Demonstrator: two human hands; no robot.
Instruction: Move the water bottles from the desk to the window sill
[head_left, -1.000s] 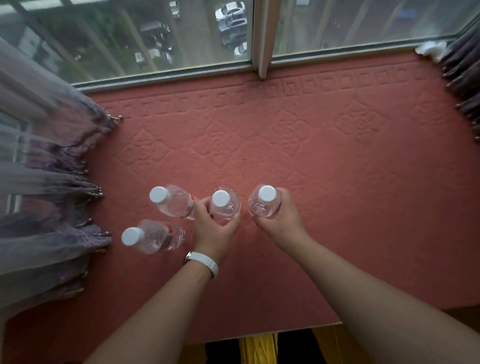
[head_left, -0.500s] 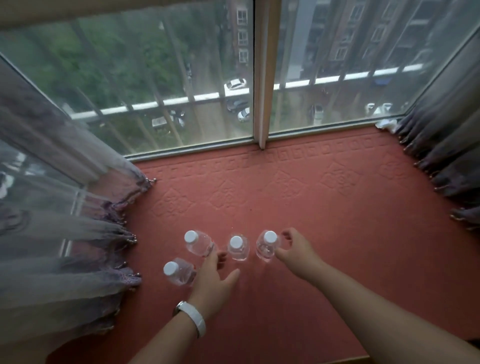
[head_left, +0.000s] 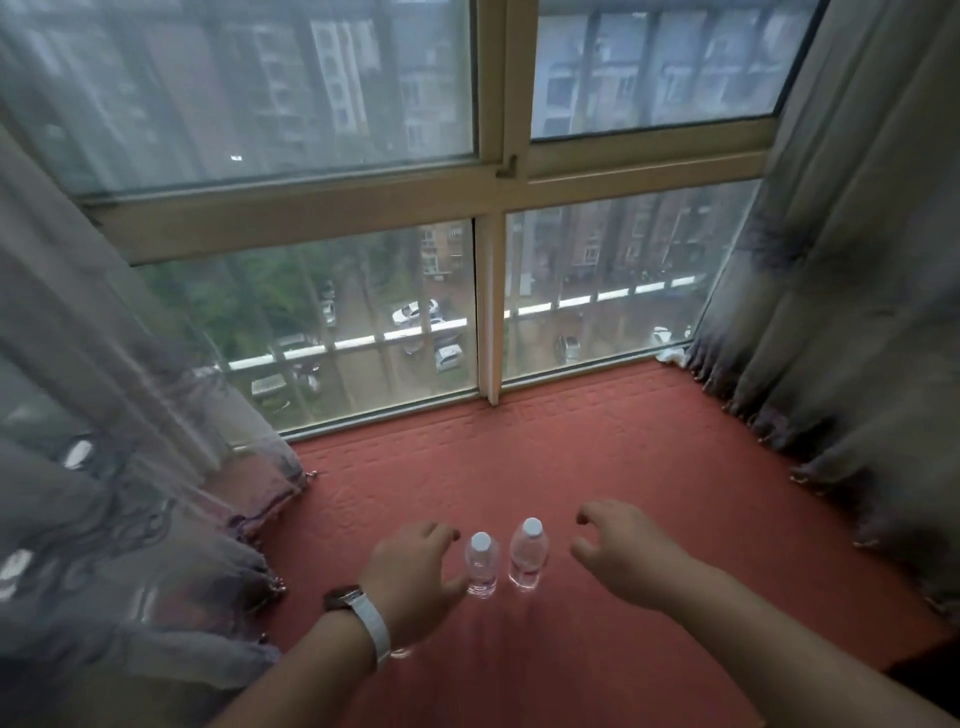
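Water bottles (head_left: 481, 569), two visible, stand upright on the red window sill (head_left: 623, 457), lower centre. Left hand (head_left: 413, 577) and right hand (head_left: 623, 556) flank them, loosely curled, holding nothing. Desk out of view, so what remains is unknown.

Forearms (head_left: 779, 654) cut by bottom edge, dark object (head_left: 340, 597) by left hand (head_left: 410, 577) unidentifiable, street (head_left: 415, 332) blurred.

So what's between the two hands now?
Head view: two upright water bottles, left bottle beside the left hand, right bottle nearer the right hand.
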